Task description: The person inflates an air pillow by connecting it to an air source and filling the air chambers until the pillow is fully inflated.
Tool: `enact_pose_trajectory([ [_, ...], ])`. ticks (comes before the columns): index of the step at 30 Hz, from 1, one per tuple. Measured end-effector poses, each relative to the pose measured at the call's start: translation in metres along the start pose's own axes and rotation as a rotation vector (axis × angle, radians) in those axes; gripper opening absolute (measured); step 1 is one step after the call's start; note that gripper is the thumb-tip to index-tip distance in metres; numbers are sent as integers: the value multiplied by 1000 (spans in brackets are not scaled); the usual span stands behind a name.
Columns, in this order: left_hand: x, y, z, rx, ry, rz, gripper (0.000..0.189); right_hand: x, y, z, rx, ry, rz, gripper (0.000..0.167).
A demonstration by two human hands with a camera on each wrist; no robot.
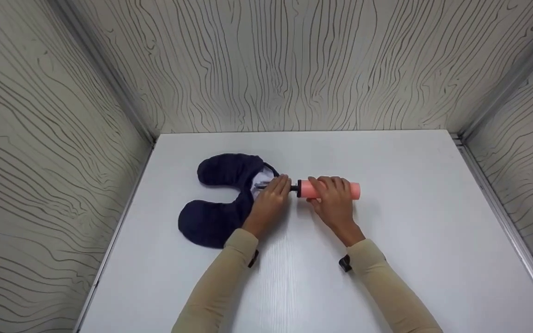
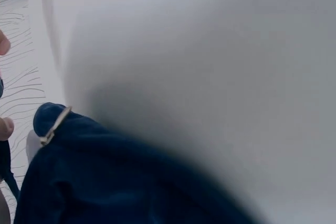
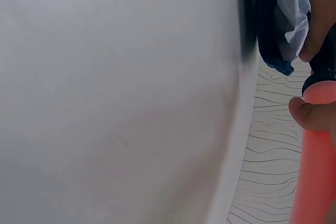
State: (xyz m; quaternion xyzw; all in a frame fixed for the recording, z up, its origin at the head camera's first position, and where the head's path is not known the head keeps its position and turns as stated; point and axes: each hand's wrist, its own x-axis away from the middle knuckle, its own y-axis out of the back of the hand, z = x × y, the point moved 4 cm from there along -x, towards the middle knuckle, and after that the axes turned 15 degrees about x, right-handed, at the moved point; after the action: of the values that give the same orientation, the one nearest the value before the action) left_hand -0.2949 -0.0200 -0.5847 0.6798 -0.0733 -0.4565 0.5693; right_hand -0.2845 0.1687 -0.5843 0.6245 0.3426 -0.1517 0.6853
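Observation:
A navy U-shaped neck pillow (image 1: 208, 222) lies on the table, its cover parted to show a white inner part (image 1: 263, 178). My left hand (image 1: 271, 199) is at that opening and holds the black end of a pink hand pump (image 1: 355, 190); its fingers hide how the pump's end meets the pillow. My right hand (image 1: 335, 203) grips the pump's pink barrel, which lies level and points toward the pillow. In the right wrist view, my thumb (image 3: 310, 114) presses on the barrel just below its black collar (image 3: 318, 78). A zipper pull (image 2: 55, 125) hangs at the cover's edge in the left wrist view.
The white table (image 1: 433, 240) extends around both hands. Wood-grain-patterned panels (image 1: 294, 64) stand behind it and at both sides, with grey metal strips (image 1: 502, 212) along the edges. Dark bands (image 1: 345, 263) sit at both wrists.

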Motion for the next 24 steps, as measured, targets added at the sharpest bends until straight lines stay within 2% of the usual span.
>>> enact_pose_trajectory([
  [6, 4, -2, 5, 16, 6, 1, 44, 4, 1, -13, -20, 7, 12, 65],
  [10, 7, -3, 8, -23, -19, -30, 41, 9, 3, -27, -22, -1, 28, 66],
  [14, 10, -3, 12, -21, -22, -60, 40, 14, 6, -41, -24, -5, 30, 66],
  [20, 13, -2, 20, 8, 8, -51, 40, 18, 12, -61, -28, -34, 15, 65],
  [24, 13, 0, 21, 14, 32, -40, 41, 19, 11, -63, -13, -31, 21, 67],
])
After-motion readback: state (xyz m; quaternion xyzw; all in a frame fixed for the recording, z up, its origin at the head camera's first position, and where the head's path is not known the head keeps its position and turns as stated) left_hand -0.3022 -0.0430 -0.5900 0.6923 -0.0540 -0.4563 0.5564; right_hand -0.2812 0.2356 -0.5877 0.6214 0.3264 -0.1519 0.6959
